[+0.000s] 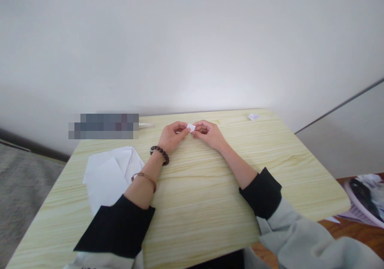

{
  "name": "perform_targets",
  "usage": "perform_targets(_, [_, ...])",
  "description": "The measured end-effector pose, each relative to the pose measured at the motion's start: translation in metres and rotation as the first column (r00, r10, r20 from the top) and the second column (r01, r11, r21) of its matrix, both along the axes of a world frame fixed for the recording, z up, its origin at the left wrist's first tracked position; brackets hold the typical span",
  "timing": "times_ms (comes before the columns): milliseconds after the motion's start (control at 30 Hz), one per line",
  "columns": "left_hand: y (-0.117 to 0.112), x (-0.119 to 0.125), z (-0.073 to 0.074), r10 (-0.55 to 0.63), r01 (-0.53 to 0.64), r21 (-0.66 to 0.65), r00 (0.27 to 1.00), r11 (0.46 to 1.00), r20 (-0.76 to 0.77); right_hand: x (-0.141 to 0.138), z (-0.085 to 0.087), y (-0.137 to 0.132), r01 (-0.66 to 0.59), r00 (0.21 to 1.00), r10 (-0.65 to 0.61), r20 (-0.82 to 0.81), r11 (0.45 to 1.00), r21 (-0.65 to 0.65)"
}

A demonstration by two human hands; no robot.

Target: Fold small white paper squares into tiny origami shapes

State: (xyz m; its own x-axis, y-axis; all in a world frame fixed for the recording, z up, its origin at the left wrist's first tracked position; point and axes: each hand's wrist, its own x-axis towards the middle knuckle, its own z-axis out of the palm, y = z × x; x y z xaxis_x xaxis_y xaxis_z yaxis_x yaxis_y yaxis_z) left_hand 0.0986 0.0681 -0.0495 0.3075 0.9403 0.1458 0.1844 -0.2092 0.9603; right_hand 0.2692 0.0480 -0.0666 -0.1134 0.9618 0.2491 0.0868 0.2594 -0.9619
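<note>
A small white folded piece of paper (191,127) is held just above the far middle of the table. My left hand (171,136) pinches its left side between thumb and fingertips. From the other side, my right hand (211,134) grips it, also with thumb and fingers closed. The fingers cover the paper's edges, so its full shape is hidden. Beside my left forearm lies a loose stack of white paper sheets (108,175), partly behind the arm.
The pale wood-grain table (198,205) meets a white wall (192,45). Near its far right corner lies a small folded white paper (253,117). A blurred-out object (106,125) sits at the far left. A pink basket (357,203) with crumpled contents stands on the floor at right.
</note>
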Motion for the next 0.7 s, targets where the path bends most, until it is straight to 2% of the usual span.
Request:
perform_targets(267, [0.0003, -0.001, -0.0001, -0.003, 0.01, 0.076, 0.996, 0.997, -0.092, -0.0011, 0.0018, -0.0014, 0.024, 0.997, -0.025, 0.076, 1.0, 0.005])
perform_targets(533, [0.0016, -0.0004, -0.0036, -0.006, 0.006, 0.01, 1.0, 1.0, -0.001, 0.0004, -0.0001, 0.0, -0.003, 0.999, 0.003, 0.05, 1.0, 0.01])
perform_targets(700, [0.0019, 0.0, -0.0037, -0.004, 0.004, 0.004, 1.0, 1.0, -0.005, 0.0006, -0.0008, 0.0004, -0.01, 0.999, 0.01, 0.045, 1.0, -0.001])
